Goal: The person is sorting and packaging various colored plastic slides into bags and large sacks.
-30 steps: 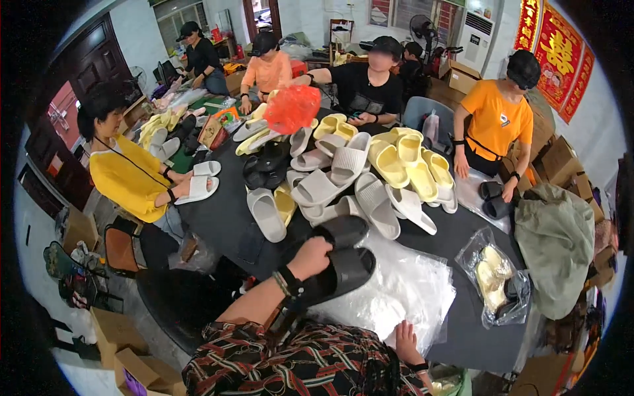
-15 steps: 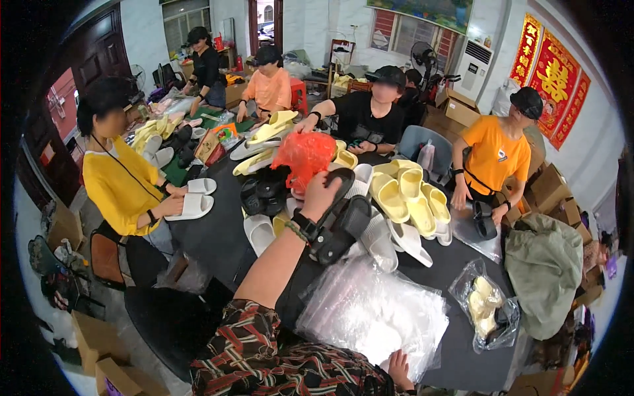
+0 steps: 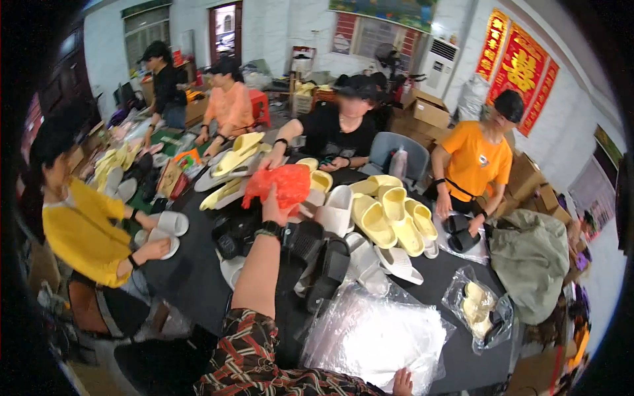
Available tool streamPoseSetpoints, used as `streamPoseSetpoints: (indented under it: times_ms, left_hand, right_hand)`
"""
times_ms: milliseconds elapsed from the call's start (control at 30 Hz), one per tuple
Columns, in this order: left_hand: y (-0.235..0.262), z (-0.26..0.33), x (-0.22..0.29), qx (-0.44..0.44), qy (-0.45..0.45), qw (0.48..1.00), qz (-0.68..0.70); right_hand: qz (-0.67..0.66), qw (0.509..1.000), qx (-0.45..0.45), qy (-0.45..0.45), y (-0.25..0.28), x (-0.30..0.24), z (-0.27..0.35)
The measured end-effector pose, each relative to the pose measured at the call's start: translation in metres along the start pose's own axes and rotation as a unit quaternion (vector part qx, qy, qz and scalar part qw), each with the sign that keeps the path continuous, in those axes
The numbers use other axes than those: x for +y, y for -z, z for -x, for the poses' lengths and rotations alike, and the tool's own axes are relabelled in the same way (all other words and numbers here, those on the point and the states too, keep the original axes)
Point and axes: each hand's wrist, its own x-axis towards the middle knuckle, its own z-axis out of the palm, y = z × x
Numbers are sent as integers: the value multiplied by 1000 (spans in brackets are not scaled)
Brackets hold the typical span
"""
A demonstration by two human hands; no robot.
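Observation:
My left hand [image 3: 276, 210], a watch on its wrist, reaches across the black table and grips the lower side of a crumpled red plastic bag [image 3: 284, 185]. Across the table a person's hand [image 3: 272, 157] also touches the bag from above. My right hand [image 3: 402, 382] lies with fingers stretched out at the front edge of a stack of clear plastic bags [image 3: 376, 333]; only its fingers show. Black slide sandals [image 3: 328, 267] lie beside my left forearm. Close by are white slides [image 3: 338, 211] and a heap of pale yellow slides [image 3: 374, 221].
A clear bag [image 3: 477, 307] with pale yellow slides lies right of the stack. Farther right are a grey-green cloth heap [image 3: 530, 257] and a person in orange handling black slides [image 3: 463, 234]. At left, a person in yellow holds white slides [image 3: 173, 224]. Grey chair [image 3: 396, 158] behind.
My left hand has left the black slide and moved to the red bag, taking hold of it. The view has shifted. My right hand stays by the clear bags.

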Motion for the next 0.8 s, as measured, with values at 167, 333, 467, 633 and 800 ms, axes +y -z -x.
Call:
streamPoseSetpoints:
  times_ms: [167, 333, 467, 633, 800]
  left_hand:
    - [9, 0, 4, -59, -221, 912, -342]
    - [-36, 19, 5, -13, -49, 998, -47]
    - [-60, 50, 17, -14, -68, 996, -54]
    - [-41, 78, 33, -119, -238, 883, -387]
    - [-75, 147, 32, -98, -24, 993, -56]
  right_hand:
    - [24, 999, 34, -36, -23, 2, -14]
    - [-5, 996, 85, -18, -37, 12, -14]
    - [-26, 996, 82, -9, -30, 14, -22]
    - [-55, 997, 48, -11, -33, 22, -34]
    - [-51, 997, 50, -8, -27, 32, -26]
